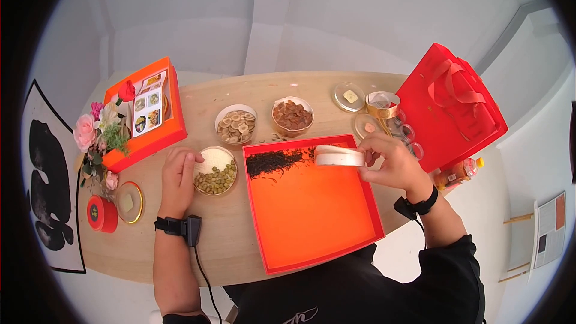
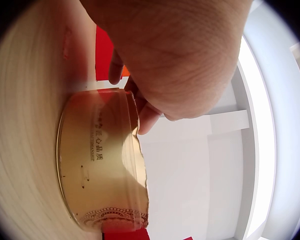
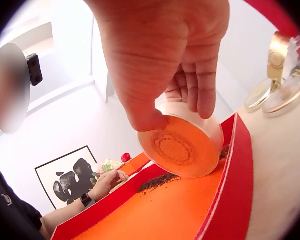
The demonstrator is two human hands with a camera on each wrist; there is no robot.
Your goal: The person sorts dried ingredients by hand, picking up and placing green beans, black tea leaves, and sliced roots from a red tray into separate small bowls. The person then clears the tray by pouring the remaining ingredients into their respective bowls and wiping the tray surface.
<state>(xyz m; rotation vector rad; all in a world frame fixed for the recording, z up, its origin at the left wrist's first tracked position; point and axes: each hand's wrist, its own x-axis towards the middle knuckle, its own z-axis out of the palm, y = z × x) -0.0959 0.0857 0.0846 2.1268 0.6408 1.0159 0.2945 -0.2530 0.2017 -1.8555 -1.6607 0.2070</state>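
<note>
My right hand [image 1: 393, 162] grips a round clear tub [image 1: 339, 156] by its side, thumb on one side and fingers on the other. The tub is tipped over the red-rimmed orange tray [image 1: 312, 216]; its round base [image 3: 177, 147] shows in the right wrist view. Dark dried shreds [image 1: 273, 163] lie along the tray's far edge, some close to the tub. My left hand [image 1: 179, 177], fingers loosely bent, is beside a tub of green dried pieces [image 1: 217, 180], fingertips right at its rim. That tub's gold label [image 2: 97, 155] shows in the left wrist view.
Behind the tray stand a tub of pale round slices [image 1: 236, 126] and a tub of brown pieces [image 1: 292, 115]. Right are clear lids [image 1: 349, 96], a red gift bag [image 1: 450, 108] and a bottle [image 1: 456, 174]. Left are an orange box [image 1: 150, 111], flowers [image 1: 96, 132] and a red tin [image 1: 102, 213].
</note>
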